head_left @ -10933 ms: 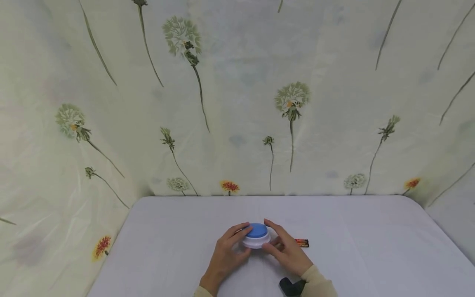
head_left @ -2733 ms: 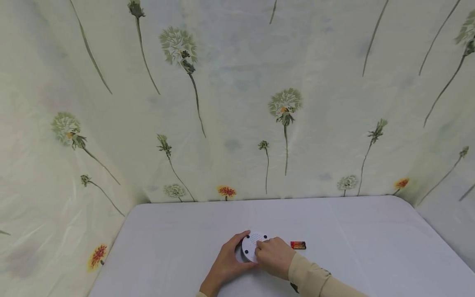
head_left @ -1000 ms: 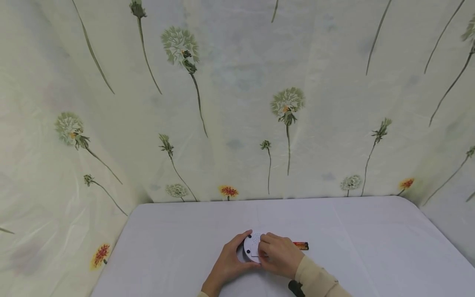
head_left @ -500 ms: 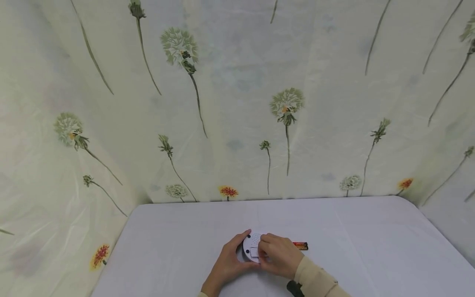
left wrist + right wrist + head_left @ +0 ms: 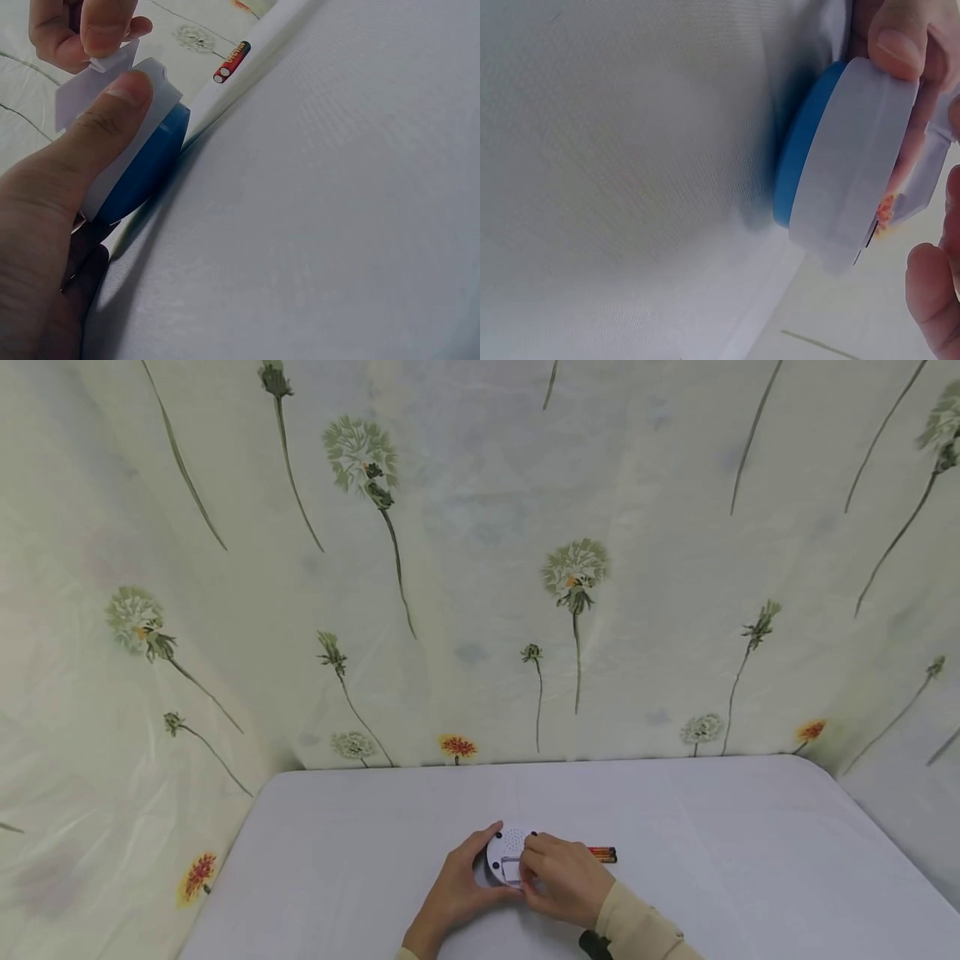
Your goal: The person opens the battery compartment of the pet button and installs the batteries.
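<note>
A round white sound button with a blue top lies upside down on the table, its speaker holes and dark rubber feet facing up. My left hand grips its side between thumb and fingers. My right hand pinches the white battery cover, which stands up off the underside in both wrist views. In the head view a rectangular battery compartment shows, partly hidden by the right fingers. The blue top faces the cloth in the right wrist view.
Red-and-black batteries lie just beyond my right hand. A black object, partly hidden by the right sleeve, lies near the front. White cloth covers the table, and a flowered curtain stands behind it.
The button was blue side up between both hands; later it was turned over. Over the last second, the right hand has lifted the battery cover, baring more of the compartment. The left hand keeps its grip.
</note>
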A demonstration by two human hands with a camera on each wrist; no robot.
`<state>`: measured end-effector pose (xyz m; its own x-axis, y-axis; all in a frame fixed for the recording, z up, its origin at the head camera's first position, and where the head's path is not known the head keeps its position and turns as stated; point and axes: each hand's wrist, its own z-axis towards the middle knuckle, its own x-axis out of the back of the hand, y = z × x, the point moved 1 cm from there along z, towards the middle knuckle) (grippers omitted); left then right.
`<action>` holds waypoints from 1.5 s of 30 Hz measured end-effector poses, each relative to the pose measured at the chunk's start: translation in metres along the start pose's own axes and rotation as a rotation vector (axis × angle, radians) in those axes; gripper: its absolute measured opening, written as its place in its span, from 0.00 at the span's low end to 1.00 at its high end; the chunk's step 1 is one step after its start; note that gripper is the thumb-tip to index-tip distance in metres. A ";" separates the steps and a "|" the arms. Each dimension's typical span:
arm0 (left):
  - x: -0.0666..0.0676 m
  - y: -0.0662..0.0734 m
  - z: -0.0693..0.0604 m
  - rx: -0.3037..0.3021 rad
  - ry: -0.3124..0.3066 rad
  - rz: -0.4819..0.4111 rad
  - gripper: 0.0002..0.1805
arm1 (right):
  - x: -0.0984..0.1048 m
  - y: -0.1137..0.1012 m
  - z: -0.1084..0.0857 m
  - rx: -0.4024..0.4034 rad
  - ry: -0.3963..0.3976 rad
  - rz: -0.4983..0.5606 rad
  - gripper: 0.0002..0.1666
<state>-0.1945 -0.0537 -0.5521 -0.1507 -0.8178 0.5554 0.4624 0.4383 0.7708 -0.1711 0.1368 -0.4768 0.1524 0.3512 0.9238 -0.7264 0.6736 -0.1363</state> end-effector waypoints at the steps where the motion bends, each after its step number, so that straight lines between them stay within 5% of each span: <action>1: 0.000 0.000 0.000 -0.005 0.002 0.000 0.51 | 0.001 0.000 0.000 -0.001 0.003 -0.004 0.10; 32: 0.001 0.003 0.001 -0.010 0.003 0.000 0.52 | 0.002 0.003 -0.030 -0.035 0.037 -0.050 0.10; 40: 0.002 0.003 0.000 -0.008 0.009 0.000 0.52 | 0.000 0.003 -0.033 0.016 0.107 -0.095 0.13; 45: 0.002 0.003 0.000 0.000 0.005 -0.002 0.53 | 0.004 0.003 -0.036 -0.014 0.044 -0.076 0.11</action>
<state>-0.1931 -0.0538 -0.5488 -0.1478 -0.8206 0.5521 0.4617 0.4364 0.7723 -0.1489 0.1637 -0.4868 0.2363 0.3265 0.9152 -0.7022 0.7084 -0.0714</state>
